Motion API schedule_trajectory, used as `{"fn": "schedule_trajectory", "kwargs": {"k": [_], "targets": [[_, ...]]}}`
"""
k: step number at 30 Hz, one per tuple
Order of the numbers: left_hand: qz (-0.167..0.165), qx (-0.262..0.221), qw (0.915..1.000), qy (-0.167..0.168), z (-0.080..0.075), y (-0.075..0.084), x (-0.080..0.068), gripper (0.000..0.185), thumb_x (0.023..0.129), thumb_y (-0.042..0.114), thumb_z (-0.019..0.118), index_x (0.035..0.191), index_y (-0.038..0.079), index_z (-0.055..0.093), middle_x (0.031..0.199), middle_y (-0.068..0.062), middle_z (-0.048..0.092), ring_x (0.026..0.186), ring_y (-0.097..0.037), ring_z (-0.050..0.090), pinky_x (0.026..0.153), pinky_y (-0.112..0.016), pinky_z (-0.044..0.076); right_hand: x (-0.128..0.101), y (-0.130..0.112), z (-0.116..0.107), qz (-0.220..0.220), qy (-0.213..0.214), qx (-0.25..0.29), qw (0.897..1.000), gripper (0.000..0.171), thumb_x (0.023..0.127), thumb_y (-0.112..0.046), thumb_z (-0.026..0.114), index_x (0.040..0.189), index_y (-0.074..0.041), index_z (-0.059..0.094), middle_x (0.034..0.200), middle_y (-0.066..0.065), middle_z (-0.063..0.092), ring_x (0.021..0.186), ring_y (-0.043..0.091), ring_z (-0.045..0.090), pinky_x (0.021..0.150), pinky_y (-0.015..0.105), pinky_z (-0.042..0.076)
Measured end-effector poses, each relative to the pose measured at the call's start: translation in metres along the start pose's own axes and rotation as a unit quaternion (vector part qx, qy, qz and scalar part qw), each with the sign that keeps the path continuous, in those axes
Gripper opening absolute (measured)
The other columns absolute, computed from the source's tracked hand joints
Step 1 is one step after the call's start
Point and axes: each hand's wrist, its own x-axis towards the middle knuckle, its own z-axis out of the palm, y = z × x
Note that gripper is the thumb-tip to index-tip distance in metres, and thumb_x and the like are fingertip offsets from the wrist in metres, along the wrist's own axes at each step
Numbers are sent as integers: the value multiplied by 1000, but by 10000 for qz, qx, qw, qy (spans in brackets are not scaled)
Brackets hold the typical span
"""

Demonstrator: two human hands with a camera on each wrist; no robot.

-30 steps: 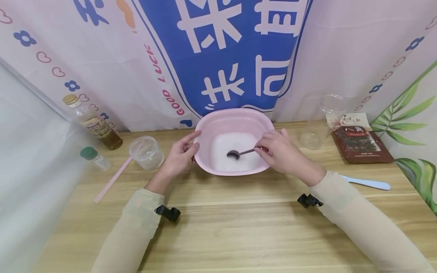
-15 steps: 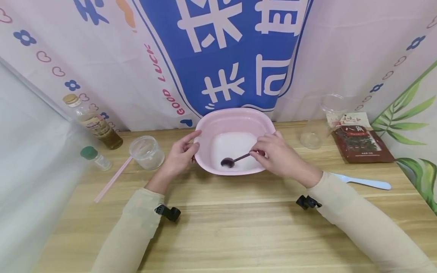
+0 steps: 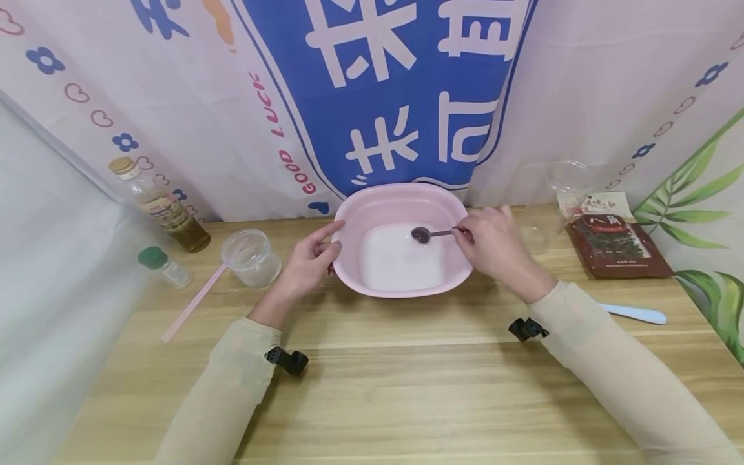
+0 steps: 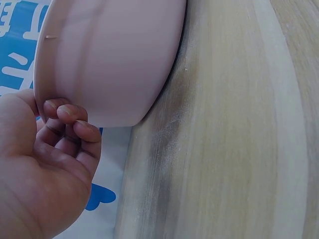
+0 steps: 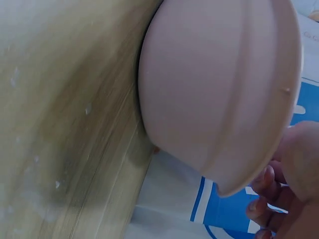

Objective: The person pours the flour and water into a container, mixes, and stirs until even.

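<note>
A pink basin (image 3: 401, 194) stands on the table against the cloth backdrop, with a white layer (image 3: 395, 265) covering its bottom; whether that is powder or liquid I cannot tell. My left hand (image 3: 308, 261) grips the basin's left rim, thumb at the rim and fingers curled below it in the left wrist view. By its handle, my right hand (image 3: 494, 242) pinches a dark brown spoon (image 3: 421, 235) at the basin's right rim. The spoon's bowl lies over the back right part of the white layer. In the right wrist view the basin's wall hides the spoon.
Left of the basin are a clear tub (image 3: 251, 258), pink chopsticks (image 3: 194, 303), a green-capped shaker (image 3: 164, 267) and an oil bottle (image 3: 163, 206). On the right stand a clear plastic cup (image 3: 535, 239), a brown spice packet (image 3: 619, 245) and a light blue handled utensil (image 3: 636, 314).
The spoon swung from the middle to the front left of the basin, then to the back right. My right hand moved left, then back right with it. My left hand stayed at the rim.
</note>
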Motion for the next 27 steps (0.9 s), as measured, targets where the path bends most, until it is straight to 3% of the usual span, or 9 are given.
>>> {"fn": "schedule_trajectory", "kwargs": {"k": [5, 12, 20, 24, 27], "targets": [[6, -13, 10000, 2, 0, -1, 1, 52, 111, 13, 53, 162, 6, 48, 75, -1, 63, 66, -23, 60, 59, -28, 52, 5, 2, 2, 146, -11, -90, 9999, 15, 100, -12, 73, 95, 0, 81, 79, 12, 72, 76, 37, 63, 76, 46, 36], [-7, 8, 10000, 17, 1, 0, 0, 51, 111, 14, 53, 162, 7, 49, 75, -1, 64, 66, -24, 60, 59, -28, 52, 16, -10, 3, 304, -734, 366, 9962, 18, 103, -17, 71, 104, -4, 82, 95, 11, 79, 93, 34, 64, 86, 47, 37], [8, 35, 10000, -10, 1, 1, 0, 51, 111, 14, 54, 162, 8, 49, 76, -1, 65, 67, -25, 61, 60, -29, 52, 20, -29, 7, -317, -1059, 704, 9914, 14, 102, -16, 74, 103, -6, 84, 100, 9, 82, 102, 31, 71, 99, 52, 37], [42, 5, 10000, 0, 1, 1, 0, 51, 111, 13, 54, 161, 6, 49, 76, -1, 65, 66, -24, 61, 60, -29, 52, 17, -36, 6, -695, -1185, 832, 9870, 13, 102, -16, 74, 102, -8, 84, 95, 6, 79, 98, 29, 69, 99, 51, 40], [67, -14, 10000, 1, 1, 0, 1, 51, 111, 12, 53, 161, 6, 49, 75, -1, 65, 65, -23, 60, 59, -29, 52, 14, -41, 5, -1018, -1241, 959, 9824, 13, 103, -16, 73, 101, -9, 84, 91, 3, 76, 91, 25, 65, 92, 46, 42]]}}
